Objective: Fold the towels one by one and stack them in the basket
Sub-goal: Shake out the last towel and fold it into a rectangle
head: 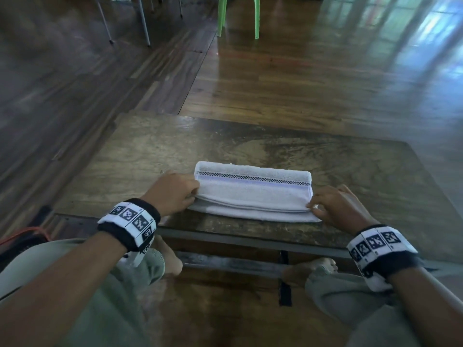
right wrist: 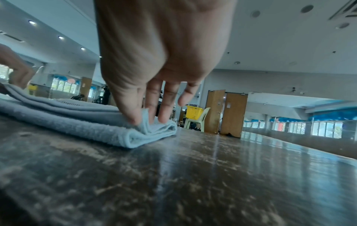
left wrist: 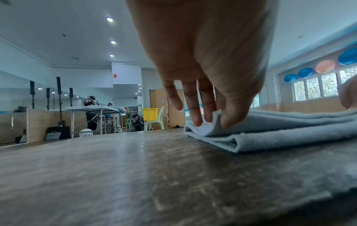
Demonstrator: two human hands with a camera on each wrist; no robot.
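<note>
A pale towel (head: 253,194) with a dark checkered stripe lies folded into a long strip near the front of the worn wooden table (head: 150,151). My left hand (head: 194,194) pinches the upper layer at the strip's left end; in the left wrist view the thumb and fingers of that hand (left wrist: 212,122) nip the towel (left wrist: 280,131) edge. My right hand (head: 313,206) pinches the upper layer at the right end, and in the right wrist view this hand (right wrist: 146,119) holds the towel (right wrist: 77,122) corner between thumb and fingers. A yellow basket (left wrist: 150,113) stands on a chair far across the room.
The table's front edge (head: 250,236) runs just below the towel, with my knees under it. Green chair legs (head: 238,18) stand on the wooden floor beyond. The yellow basket (right wrist: 194,113) on its pale chair (right wrist: 199,120) sits near wooden doors. People work at a folding table (left wrist: 92,109) far off.
</note>
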